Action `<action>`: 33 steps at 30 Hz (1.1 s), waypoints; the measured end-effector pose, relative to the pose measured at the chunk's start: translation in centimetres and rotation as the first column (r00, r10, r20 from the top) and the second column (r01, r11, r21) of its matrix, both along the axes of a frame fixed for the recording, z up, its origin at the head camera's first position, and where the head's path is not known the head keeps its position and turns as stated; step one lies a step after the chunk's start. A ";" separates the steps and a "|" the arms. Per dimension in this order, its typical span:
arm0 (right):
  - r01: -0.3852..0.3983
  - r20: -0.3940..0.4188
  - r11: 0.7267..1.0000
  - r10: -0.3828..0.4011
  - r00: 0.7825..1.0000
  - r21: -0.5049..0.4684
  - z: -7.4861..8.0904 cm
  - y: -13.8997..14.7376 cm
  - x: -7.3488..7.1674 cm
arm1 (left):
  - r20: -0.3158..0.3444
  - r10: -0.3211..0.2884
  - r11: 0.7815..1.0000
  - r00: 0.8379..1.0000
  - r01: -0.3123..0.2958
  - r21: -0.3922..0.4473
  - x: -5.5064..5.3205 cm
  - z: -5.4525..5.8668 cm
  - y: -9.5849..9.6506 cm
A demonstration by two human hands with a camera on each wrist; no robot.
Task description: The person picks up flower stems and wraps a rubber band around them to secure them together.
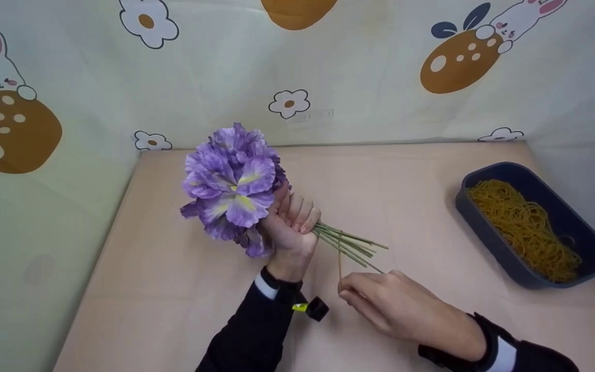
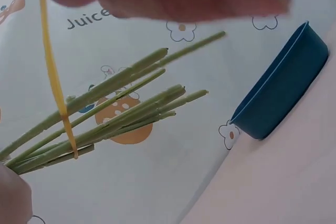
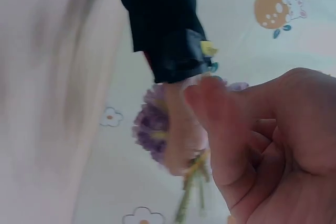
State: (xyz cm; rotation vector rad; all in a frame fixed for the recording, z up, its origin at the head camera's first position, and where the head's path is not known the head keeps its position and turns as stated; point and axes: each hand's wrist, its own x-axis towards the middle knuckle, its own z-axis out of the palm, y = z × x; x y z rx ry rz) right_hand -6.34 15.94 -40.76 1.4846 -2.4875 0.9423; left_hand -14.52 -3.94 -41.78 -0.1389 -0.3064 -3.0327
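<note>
My left hand [image 1: 293,227] grips a bunch of purple artificial flowers [image 1: 233,181] by the stems, just below the blooms. The green stems [image 1: 351,243] stick out to the right of the fist, their ends uneven. A yellow rubber band [image 2: 54,80] loops around several stems and is stretched taut. In the head view it runs down from the stems to my right hand [image 1: 395,299], whose thumb and index finger pinch its other end. The right wrist view shows the curled right fingers [image 3: 226,129] close up; the band between them is hidden there.
A dark blue bin [image 1: 527,281] with a heap of yellow rubber bands [image 1: 525,227] stands at the right of the table [image 1: 173,320]. A patterned cloth [image 1: 359,77] with rabbits and flowers rises behind the table and at its sides.
</note>
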 end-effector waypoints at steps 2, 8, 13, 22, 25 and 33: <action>-0.004 -0.026 0.999 0.003 1.000 -0.032 0.4 0.3 0.1 | 0.004 0.001 0.999 1.000 -0.001 -0.035 0.1 -0.1 0.3; 0.071 -0.110 0.985 -0.088 0.990 -0.155 1.8 1.9 -1.3 | -0.033 -0.055 0.995 0.998 0.052 -0.083 0.4 -0.2 0.7; 0.247 -0.224 0.950 -0.287 0.931 -0.191 2.9 4.2 -3.7 | -0.010 -0.177 0.981 0.984 0.175 -0.087 0.7 0.0 0.7; 0.442 -0.346 0.883 -0.468 0.813 -0.155 1.8 6.1 -7.8 | -0.087 -0.471 0.880 0.878 0.461 -0.113 1.4 0.1 1.3; 0.457 -0.354 0.880 -0.471 0.808 -0.129 1.0 5.8 -8.4 | -0.140 -0.503 0.864 0.853 0.496 -0.088 1.9 0.4 1.5; 0.460 -0.271 0.887 -0.453 0.849 -0.038 -0.6 4.3 -8.5 | -0.271 -0.455 0.878 0.849 0.478 0.023 2.9 1.9 1.5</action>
